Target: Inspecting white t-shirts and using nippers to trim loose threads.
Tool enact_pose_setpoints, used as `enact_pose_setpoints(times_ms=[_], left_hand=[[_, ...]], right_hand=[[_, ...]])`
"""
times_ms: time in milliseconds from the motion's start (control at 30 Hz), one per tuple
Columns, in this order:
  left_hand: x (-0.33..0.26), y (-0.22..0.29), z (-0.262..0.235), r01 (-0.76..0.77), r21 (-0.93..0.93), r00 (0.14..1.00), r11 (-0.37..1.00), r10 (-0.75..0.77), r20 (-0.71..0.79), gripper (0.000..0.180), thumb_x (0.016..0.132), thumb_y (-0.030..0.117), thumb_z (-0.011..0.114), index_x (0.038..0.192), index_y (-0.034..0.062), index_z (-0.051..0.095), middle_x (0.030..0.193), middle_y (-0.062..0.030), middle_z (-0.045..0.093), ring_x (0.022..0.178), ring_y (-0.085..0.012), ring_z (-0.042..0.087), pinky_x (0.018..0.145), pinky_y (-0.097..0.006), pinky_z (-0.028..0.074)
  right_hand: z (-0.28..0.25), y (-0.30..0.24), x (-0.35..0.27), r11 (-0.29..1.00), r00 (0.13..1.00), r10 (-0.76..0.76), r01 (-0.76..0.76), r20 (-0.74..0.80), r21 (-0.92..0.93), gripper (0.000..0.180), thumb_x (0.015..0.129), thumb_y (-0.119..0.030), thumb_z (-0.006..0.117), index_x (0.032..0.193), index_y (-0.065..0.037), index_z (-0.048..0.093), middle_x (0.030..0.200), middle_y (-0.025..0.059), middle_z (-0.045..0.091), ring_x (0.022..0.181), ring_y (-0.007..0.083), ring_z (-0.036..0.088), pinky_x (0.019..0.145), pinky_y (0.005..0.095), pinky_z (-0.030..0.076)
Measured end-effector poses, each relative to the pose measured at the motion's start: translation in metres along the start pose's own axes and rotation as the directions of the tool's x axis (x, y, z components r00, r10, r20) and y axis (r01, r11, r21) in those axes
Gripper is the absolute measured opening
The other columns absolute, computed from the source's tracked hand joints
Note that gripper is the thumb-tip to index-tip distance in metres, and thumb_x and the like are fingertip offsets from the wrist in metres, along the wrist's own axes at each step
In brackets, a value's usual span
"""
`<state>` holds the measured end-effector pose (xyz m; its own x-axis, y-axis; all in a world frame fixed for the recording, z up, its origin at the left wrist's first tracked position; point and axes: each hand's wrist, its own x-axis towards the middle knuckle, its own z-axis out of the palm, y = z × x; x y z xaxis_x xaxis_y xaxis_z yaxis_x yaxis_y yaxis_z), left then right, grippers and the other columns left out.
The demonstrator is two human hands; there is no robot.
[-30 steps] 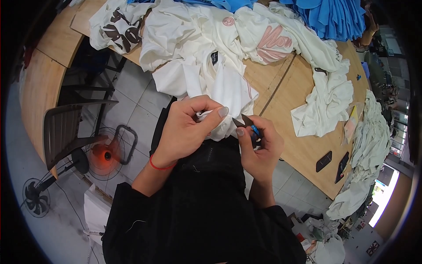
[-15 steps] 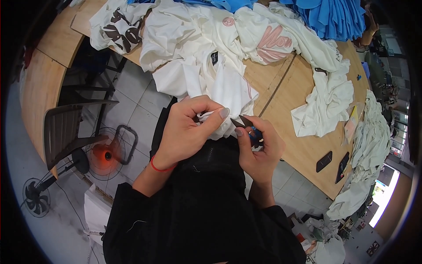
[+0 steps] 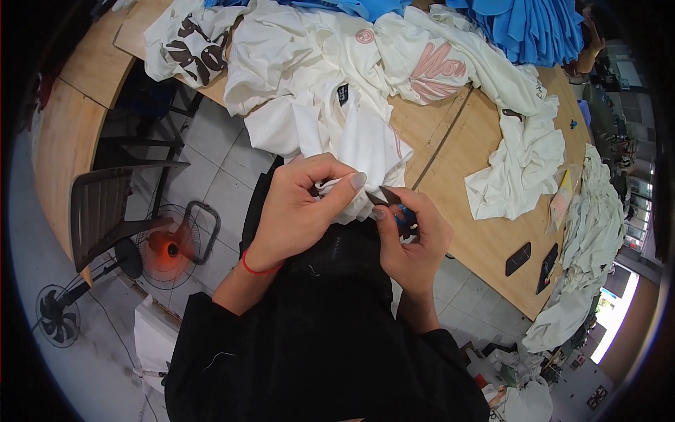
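Fingers first: my left hand is curled tight, thumb and forefinger pinching a fold of the white shirt right at its hem, pulling that bit of cloth up off my lap so the edge stands proud. My right hand is closed around the snips, small thread cutters with a blue handle, fingers wrapped over the grip and the dark blades poking out toward the pinched fold. Blade tips sit just beside my left thumbnail, close on the cloth; whether they touch it I cannot tell from here.

Shirt itself hangs off the table edge, most of it on the wood, the near part drooping down to my hands above my black top. I'd say I hold it that way so the table takes the weight and only the small bit I'm working stays taut between my fingers.

Around it, a heap of more white shirts across the table, some with pink print, one with dark print at the far left. Blue cloth piled at the far edge. Another cream shirt lies crumpled to the right, two dark phones near the table's right corner. Down left on the floor, a fan glowing orange, beside a chair.
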<state>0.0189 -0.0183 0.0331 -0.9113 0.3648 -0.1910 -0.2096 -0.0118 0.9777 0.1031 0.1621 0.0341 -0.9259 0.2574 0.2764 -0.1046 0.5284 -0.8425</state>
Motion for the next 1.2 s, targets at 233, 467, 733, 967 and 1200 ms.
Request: enact_pose_setpoints(times_ms=[233, 467, 733, 967, 1200], left_hand=[[-0.0003, -0.0018, -0.0014, -0.005, 0.026, 1.0, 1.0, 0.005, -0.005, 0.013, 0.101, 0.01, 0.079, 0.099, -0.0027, 0.081, 0.079, -0.0015, 0.072, 0.072, -0.0067, 0.056, 0.064, -0.027, 0.043], [0.0001, 0.0001, 0.0006, -0.033, 0.035, 0.999, 0.999, 0.033, -0.006, 0.013, 0.101, 0.009, 0.079, 0.099, -0.003, 0.081, 0.079, -0.0021, 0.072, 0.071, -0.0073, 0.057, 0.065, -0.028, 0.043], [0.0007, -0.0001, 0.0006, -0.015, 0.018, 1.0, 1.0, 0.015, 0.004, 0.013, 0.102, 0.01, 0.078, 0.099, -0.0028, 0.081, 0.08, -0.0014, 0.072, 0.071, -0.0064, 0.056, 0.065, -0.027, 0.043], [0.0013, -0.0005, 0.0009, -0.019, 0.006, 1.0, 1.0, 0.019, -0.007, 0.013, 0.102, 0.01, 0.078, 0.099, -0.0024, 0.081, 0.08, -0.0015, 0.072, 0.072, -0.0059, 0.057, 0.064, -0.027, 0.043], [0.0017, -0.0003, -0.0003, -0.023, 0.024, 1.0, 0.999, 0.023, 0.004, 0.013, 0.102, 0.01, 0.078, 0.099, -0.0023, 0.081, 0.079, -0.0013, 0.072, 0.071, -0.0061, 0.057, 0.064, -0.027, 0.043]], right_hand=[[-0.0012, 0.0009, 0.0015, 1.0, 1.0, -0.006, 0.006, -0.005, -0.013, 0.025, 0.091, 0.002, 0.086, 0.115, -0.001, 0.077, 0.082, 0.0059, 0.069, 0.062, 0.0106, 0.057, 0.055, 0.0248, 0.042], [-0.0014, 0.0019, 0.0019, 0.999, 0.999, -0.031, 0.03, -0.018, -0.015, 0.026, 0.091, 0.002, 0.086, 0.115, -0.001, 0.077, 0.082, 0.0058, 0.069, 0.062, 0.0106, 0.057, 0.054, 0.0249, 0.042], [-0.0012, 0.0008, 0.0021, 1.0, 0.999, -0.002, 0.001, -0.035, -0.006, 0.026, 0.091, 0.002, 0.086, 0.115, -0.001, 0.078, 0.083, 0.0054, 0.069, 0.061, 0.0098, 0.055, 0.053, 0.0247, 0.041], [-0.0007, 0.0015, 0.0024, 1.0, 0.999, -0.008, 0.008, -0.037, -0.008, 0.025, 0.091, 0.001, 0.087, 0.115, -0.002, 0.078, 0.083, 0.0046, 0.069, 0.061, 0.0088, 0.054, 0.053, 0.0237, 0.04], [-0.0004, 0.0036, 0.0032, 0.999, 0.998, -0.039, 0.038, -0.039, -0.005, 0.027, 0.091, 0.002, 0.087, 0.116, -0.001, 0.078, 0.084, 0.0053, 0.07, 0.062, 0.0089, 0.056, 0.053, 0.0239, 0.04]])
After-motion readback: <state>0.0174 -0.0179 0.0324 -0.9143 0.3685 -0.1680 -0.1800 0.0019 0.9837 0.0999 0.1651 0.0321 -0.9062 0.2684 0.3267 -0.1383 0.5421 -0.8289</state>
